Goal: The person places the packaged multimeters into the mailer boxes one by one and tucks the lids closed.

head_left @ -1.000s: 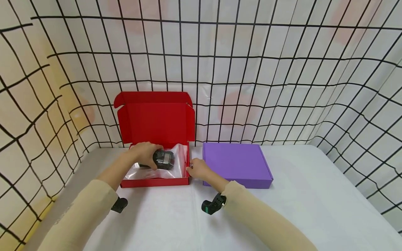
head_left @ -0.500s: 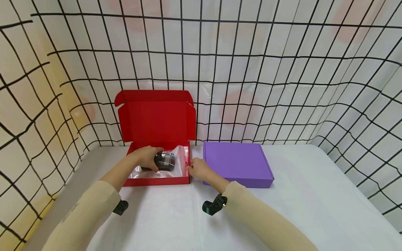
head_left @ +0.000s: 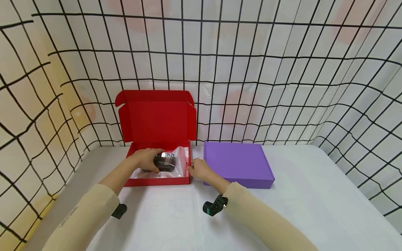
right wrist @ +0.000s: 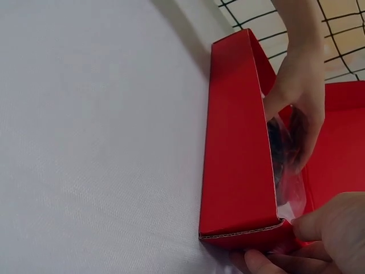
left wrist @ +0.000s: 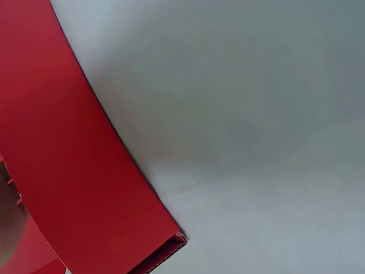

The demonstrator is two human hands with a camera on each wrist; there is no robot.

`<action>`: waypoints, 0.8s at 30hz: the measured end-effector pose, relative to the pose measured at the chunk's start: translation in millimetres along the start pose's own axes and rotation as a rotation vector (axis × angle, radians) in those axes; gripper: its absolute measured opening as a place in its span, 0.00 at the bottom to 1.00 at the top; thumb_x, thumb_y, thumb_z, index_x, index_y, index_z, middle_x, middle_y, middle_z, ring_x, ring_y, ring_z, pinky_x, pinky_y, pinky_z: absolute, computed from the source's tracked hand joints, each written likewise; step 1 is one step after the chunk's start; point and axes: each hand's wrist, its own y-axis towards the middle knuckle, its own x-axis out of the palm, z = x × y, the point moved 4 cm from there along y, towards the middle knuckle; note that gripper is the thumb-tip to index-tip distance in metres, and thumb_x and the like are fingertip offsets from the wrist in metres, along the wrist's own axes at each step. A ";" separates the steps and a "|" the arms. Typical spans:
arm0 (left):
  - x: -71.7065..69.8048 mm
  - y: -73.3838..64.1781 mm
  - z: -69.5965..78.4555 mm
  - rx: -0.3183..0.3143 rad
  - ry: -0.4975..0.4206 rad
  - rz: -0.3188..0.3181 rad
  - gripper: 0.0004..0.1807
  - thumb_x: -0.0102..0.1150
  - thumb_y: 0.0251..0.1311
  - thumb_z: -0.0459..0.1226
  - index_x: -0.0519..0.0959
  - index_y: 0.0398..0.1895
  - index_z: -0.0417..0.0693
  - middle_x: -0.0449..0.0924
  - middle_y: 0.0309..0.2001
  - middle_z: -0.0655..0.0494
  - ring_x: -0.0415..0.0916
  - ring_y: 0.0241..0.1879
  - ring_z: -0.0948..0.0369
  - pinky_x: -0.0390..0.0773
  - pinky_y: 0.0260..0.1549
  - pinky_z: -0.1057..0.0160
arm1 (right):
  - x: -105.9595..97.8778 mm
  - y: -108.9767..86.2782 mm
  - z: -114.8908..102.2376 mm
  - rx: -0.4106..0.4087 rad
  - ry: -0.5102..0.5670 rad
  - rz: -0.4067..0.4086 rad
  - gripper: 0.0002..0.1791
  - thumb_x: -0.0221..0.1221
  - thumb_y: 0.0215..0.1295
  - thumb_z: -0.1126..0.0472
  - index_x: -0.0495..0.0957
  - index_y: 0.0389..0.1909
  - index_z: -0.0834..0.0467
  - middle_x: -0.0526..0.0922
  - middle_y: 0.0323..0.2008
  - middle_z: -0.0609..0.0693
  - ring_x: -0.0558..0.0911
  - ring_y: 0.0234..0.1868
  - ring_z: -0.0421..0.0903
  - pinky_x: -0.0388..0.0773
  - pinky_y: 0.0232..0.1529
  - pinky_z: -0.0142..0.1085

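An open red cardboard box (head_left: 157, 181) stands on the table with its lid (head_left: 158, 120) raised at the back. My left hand (head_left: 146, 159) reaches into it and grips a rounded black item (head_left: 165, 162) in clear plastic; its exact kind is unclear. Under the item a clear plastic bag (head_left: 180, 158) lies in the box. At the box's right wall my right hand (head_left: 199, 168) pinches the edge, thumb on top and fingers outside, as the right wrist view shows. The left wrist view holds mostly the box's front wall (left wrist: 85, 148).
A closed purple box (head_left: 237, 160) lies just right of the red one. White cloth covers the table (head_left: 163, 216). Black wire grid (head_left: 232, 55) stands behind and on both sides, backed by white sheeting.
My left hand has sunk slightly lower into the red box with the black item. My right hand stays at the box's right wall. The view has shifted a little.
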 end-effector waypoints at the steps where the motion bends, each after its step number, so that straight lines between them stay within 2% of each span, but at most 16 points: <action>1: -0.5 -1.0 -0.4 0.009 0.008 0.011 0.46 0.73 0.36 0.45 0.65 0.64 0.49 0.72 0.55 0.47 0.66 0.55 0.48 0.63 0.56 0.40 | 0.2 -0.2 -0.3 -0.001 0.008 -0.002 0.09 0.51 0.65 0.66 0.75 0.35 0.70 0.72 0.18 0.51 0.66 0.17 0.40 0.62 0.17 0.27; 5: -5.2 -6.8 -2.7 0.066 0.044 0.098 0.41 0.69 0.40 0.47 0.68 0.62 0.48 0.73 0.56 0.45 0.66 0.58 0.46 0.45 0.64 0.39 | 0.0 -0.4 -0.7 0.007 0.037 -0.010 0.14 0.52 0.65 0.67 0.74 0.45 0.73 0.78 0.24 0.56 0.69 0.19 0.41 0.65 0.19 0.28; 6: -7.0 -8.5 -4.0 0.073 0.044 0.133 0.40 0.68 0.41 0.48 0.68 0.62 0.48 0.73 0.56 0.45 0.66 0.58 0.46 0.45 0.64 0.39 | -0.3 0.0 -0.7 0.014 0.041 -0.014 0.15 0.52 0.65 0.66 0.74 0.47 0.74 0.79 0.25 0.57 0.70 0.20 0.42 0.67 0.19 0.28; 8: -12.4 -13.1 -8.1 0.065 0.044 0.228 0.38 0.64 0.45 0.52 0.69 0.61 0.48 0.74 0.56 0.45 0.69 0.55 0.47 0.53 0.62 0.40 | -1.8 1.7 -0.2 0.015 0.028 -0.010 0.18 0.52 0.64 0.65 0.72 0.50 0.74 0.80 0.29 0.60 0.73 0.23 0.44 0.71 0.22 0.30; 10: -18.6 -19.0 -14.7 0.024 0.028 0.338 0.35 0.60 0.50 0.55 0.71 0.60 0.48 0.77 0.53 0.45 0.74 0.49 0.48 0.65 0.55 0.42 | -4.1 3.5 -0.5 0.020 0.022 -0.003 0.22 0.53 0.64 0.64 0.69 0.54 0.75 0.81 0.36 0.64 0.78 0.30 0.48 0.76 0.28 0.34; 12: -24.8 -26.1 -23.1 -0.049 0.015 0.443 0.31 0.56 0.54 0.56 0.73 0.58 0.47 0.80 0.48 0.46 0.76 0.42 0.50 0.74 0.44 0.47 | -7.8 6.1 -1.2 0.028 0.024 0.012 0.28 0.54 0.63 0.62 0.63 0.59 0.75 0.79 0.45 0.66 0.80 0.41 0.52 0.79 0.38 0.38; 14: -30.9 -33.8 -32.5 -0.123 0.009 0.539 0.27 0.53 0.58 0.54 0.76 0.53 0.47 0.82 0.42 0.46 0.77 0.35 0.51 0.76 0.32 0.53 | -13.7 10.0 -1.8 0.039 0.037 0.033 0.33 0.54 0.63 0.59 0.57 0.63 0.75 0.74 0.53 0.67 0.77 0.51 0.56 0.77 0.47 0.43; 16: -36.3 -41.2 -40.4 -0.174 -0.009 0.617 0.22 0.51 0.61 0.52 0.79 0.47 0.45 0.83 0.36 0.46 0.76 0.30 0.51 0.74 0.25 0.57 | -20.7 17.4 -0.2 0.043 0.051 0.061 0.34 0.54 0.63 0.57 0.57 0.63 0.74 0.71 0.57 0.68 0.74 0.56 0.59 0.75 0.51 0.46; 18: -41.0 -47.6 -47.5 -0.208 -0.030 0.670 0.19 0.51 0.62 0.49 0.81 0.40 0.43 0.83 0.31 0.47 0.76 0.27 0.52 0.71 0.20 0.60 | -24.9 34.9 11.1 0.032 0.022 0.105 0.35 0.53 0.63 0.54 0.59 0.63 0.74 0.70 0.58 0.67 0.72 0.57 0.59 0.75 0.51 0.45; 20: -45.2 -52.7 -54.0 -0.254 -0.055 0.704 0.19 0.50 0.62 0.48 0.82 0.33 0.42 0.82 0.26 0.48 0.75 0.24 0.52 0.69 0.17 0.62 | -25.2 59.3 29.7 0.025 -0.016 0.143 0.36 0.52 0.63 0.51 0.59 0.62 0.74 0.69 0.59 0.67 0.70 0.59 0.60 0.73 0.53 0.46; 21: -47.1 -55.0 -57.2 -0.283 -0.066 0.717 0.20 0.50 0.62 0.48 0.81 0.31 0.41 0.81 0.24 0.48 0.74 0.22 0.53 0.67 0.16 0.62 | -23.2 77.5 45.1 0.013 -0.035 0.167 0.38 0.52 0.63 0.47 0.60 0.62 0.74 0.69 0.59 0.67 0.70 0.59 0.60 0.73 0.53 0.47; 23: -50.9 -58.8 -63.9 -0.363 -0.088 0.715 0.21 0.48 0.62 0.50 0.79 0.28 0.41 0.79 0.21 0.49 0.72 0.20 0.53 0.65 0.14 0.63 | -20.5 110.3 72.4 -0.019 -0.069 0.222 0.42 0.51 0.61 0.41 0.60 0.62 0.74 0.69 0.59 0.66 0.70 0.59 0.60 0.73 0.53 0.47; 24: -53.1 -60.6 -66.8 -0.404 -0.104 0.717 0.21 0.47 0.62 0.51 0.78 0.29 0.41 0.79 0.22 0.48 0.71 0.21 0.53 0.65 0.14 0.62 | -21.2 120.4 81.0 -0.055 -0.089 0.250 0.46 0.50 0.59 0.36 0.60 0.62 0.73 0.69 0.59 0.67 0.70 0.58 0.61 0.73 0.52 0.47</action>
